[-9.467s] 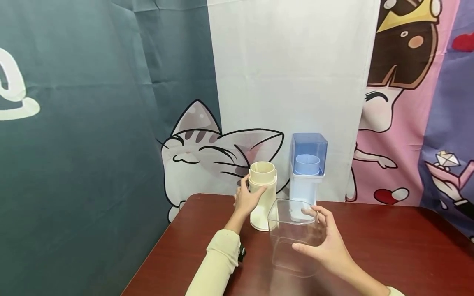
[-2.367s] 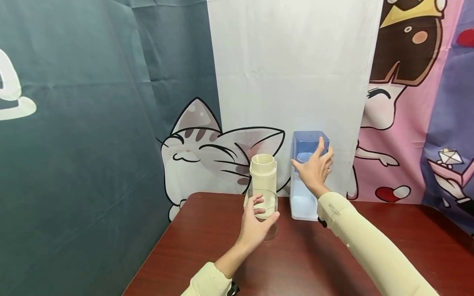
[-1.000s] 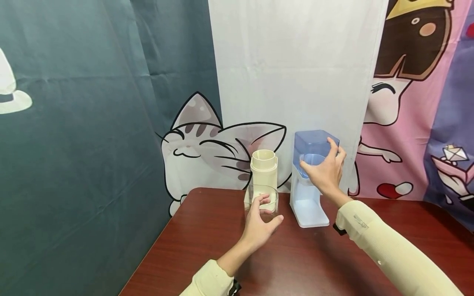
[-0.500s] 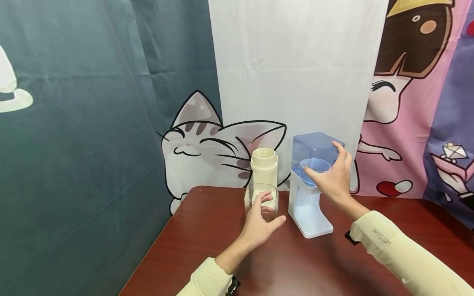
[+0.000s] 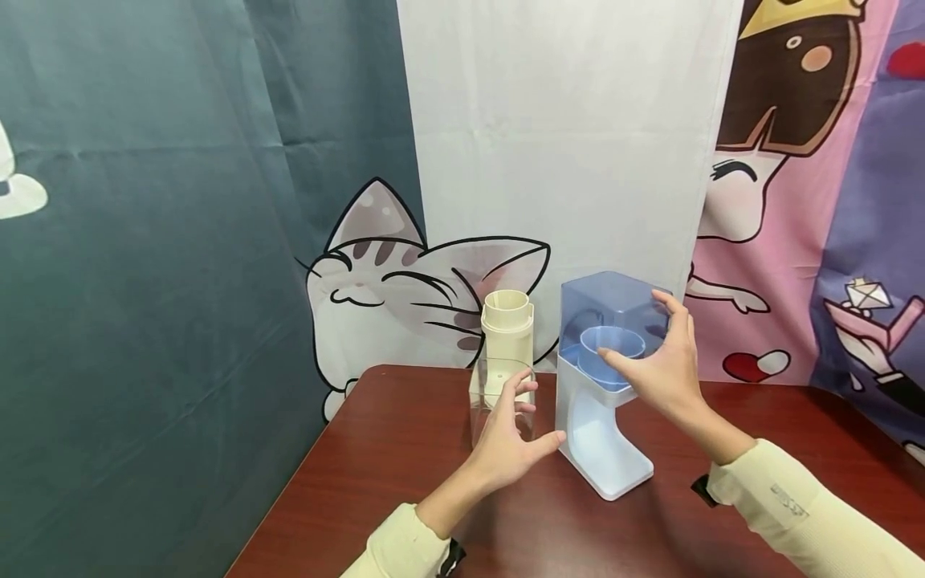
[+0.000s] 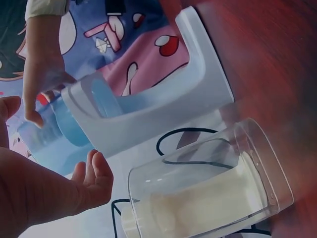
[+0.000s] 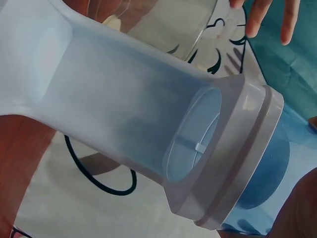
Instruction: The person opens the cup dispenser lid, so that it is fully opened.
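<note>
My right hand (image 5: 665, 373) grips the see-through blue cover (image 5: 609, 295) of a white dispenser, thumb at the near side, fingers at the far right edge. A blue cylinder (image 5: 610, 361) shows inside the cover. The dispenser's white body (image 7: 124, 94) has a flat foot (image 5: 614, 464) at or just above the table; I cannot tell which. My left hand (image 5: 500, 451) has loose, spread fingers and holds nothing. Just beyond it, a clear square-sided container (image 6: 190, 176) stands in front of a cream cylindrical body (image 5: 508, 345) with a narrower tube on top.
All stands on a reddish-brown table (image 5: 390, 474). Its left edge runs beside a dark green curtain (image 5: 166, 321). Behind the table hang a white cloth (image 5: 564, 136) with a cartoon cat and a pink printed panel (image 5: 759, 321).
My left hand has let go of the clear container, now in front of the cream body. My right hand moved onto the dispenser, which came nearer and turned. The left hand has barely moved lately.
</note>
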The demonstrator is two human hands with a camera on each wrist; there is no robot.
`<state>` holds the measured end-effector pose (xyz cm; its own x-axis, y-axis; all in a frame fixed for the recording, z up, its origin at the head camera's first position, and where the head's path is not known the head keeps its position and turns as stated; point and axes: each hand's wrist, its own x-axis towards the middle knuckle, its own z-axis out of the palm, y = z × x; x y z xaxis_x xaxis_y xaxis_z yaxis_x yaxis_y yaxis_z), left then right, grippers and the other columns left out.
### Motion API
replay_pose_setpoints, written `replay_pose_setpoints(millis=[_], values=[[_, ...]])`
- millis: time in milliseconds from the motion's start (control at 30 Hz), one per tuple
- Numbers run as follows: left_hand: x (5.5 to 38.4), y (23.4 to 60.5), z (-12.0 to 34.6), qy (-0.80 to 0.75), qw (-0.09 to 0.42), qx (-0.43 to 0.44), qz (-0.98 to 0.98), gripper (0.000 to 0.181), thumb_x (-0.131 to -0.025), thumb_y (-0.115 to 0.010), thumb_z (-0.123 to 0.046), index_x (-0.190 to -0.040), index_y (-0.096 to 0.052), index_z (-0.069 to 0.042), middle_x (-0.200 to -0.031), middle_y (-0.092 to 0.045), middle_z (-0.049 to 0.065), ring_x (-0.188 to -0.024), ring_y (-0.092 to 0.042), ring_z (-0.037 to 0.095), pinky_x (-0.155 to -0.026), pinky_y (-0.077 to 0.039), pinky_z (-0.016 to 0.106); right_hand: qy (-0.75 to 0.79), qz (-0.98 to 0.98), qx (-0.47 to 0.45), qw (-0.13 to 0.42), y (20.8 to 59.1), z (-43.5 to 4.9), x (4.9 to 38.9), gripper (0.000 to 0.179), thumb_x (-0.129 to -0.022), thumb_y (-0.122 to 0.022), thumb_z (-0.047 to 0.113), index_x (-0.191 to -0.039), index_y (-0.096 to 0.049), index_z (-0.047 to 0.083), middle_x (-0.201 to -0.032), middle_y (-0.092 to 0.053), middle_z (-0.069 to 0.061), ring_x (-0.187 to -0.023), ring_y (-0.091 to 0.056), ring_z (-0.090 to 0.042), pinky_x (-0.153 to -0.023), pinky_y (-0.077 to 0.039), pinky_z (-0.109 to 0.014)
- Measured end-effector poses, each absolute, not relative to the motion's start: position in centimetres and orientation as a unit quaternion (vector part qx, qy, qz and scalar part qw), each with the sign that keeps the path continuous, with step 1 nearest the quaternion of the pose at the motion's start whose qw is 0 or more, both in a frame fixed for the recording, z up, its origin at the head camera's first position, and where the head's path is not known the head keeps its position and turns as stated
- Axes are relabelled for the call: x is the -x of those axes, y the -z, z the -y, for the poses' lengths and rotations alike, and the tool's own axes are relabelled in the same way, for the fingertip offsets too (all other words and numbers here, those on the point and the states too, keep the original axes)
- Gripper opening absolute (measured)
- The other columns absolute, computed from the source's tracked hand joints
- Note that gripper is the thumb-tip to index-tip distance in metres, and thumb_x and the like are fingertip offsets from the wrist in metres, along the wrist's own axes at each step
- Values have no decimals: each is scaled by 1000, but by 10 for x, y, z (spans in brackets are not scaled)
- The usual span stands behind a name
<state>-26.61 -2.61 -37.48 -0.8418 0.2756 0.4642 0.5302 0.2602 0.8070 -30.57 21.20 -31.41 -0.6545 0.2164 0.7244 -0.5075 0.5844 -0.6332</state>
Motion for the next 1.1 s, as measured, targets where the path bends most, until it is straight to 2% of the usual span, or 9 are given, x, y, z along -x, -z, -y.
replay_pose_setpoints(millis=[200, 333, 500, 667, 900, 1100], values=[[261, 375, 26, 536, 127, 268, 790, 86, -80, -80, -32, -150, -32, -25, -139, -50, -3, -112, -57, 16, -87, -49, 31, -461, 790, -112, 388, 316, -217, 282, 103, -64, -90, 7, -149, -34, 15, -132, -47, -17, -113, -51, -33, -86, -39, -20], [256, 373, 26, 525, 133, 278, 793, 87, -79, -81, -34, -150, -31, -28, -139, -48, -6, -112, -56, 14, -89, -48, 32, -468, 788, -134, 377, 317, -222, 269, 104, -63, -89, -1, -150, -32, 14, -129, -48, -10, -101, -56, -26, -79, -43, -12], [253, 366, 27, 526, 142, 292, 786, 86, -79, -81, -32, -150, -31, -27, -140, -47, -5, -112, -55, 13, -91, -48, 31, -492, 771, -182, 362, 319, -229, 258, 107, -61, -85, -15, -150, -30, 10, -122, -47, 3, -91, -60, -9, -71, -50, -13], [244, 363, 29, 522, 131, 303, 787, 88, -78, -82, -33, -150, -31, -30, -140, -46, -4, -113, -53, 13, -87, -49, 29, -521, 745, -235, 344, 321, -233, 243, 106, -57, -78, -26, -148, -29, 2, -125, -51, 4, -96, -63, -8, -72, -53, -15], [239, 361, 26, 531, 109, 314, 780, 88, -79, -82, -33, -150, -30, -30, -142, -45, -7, -117, -52, 16, -86, -49, 28, -593, 658, -360, 294, 320, -240, 235, 100, -55, -68, -32, -143, -25, -11, -131, -52, -5, -105, -61, -12, -85, -50, -17], [240, 364, 29, 534, 71, 343, 770, 88, -79, -81, -28, -151, -31, -25, -143, -46, -3, -117, -54, 15, -87, -48, 32, -621, 593, -445, 255, 321, -239, 236, 100, -54, -70, -28, -142, -24, -15, -130, -51, -18, -107, -61, -21, -85, -53, -23]])
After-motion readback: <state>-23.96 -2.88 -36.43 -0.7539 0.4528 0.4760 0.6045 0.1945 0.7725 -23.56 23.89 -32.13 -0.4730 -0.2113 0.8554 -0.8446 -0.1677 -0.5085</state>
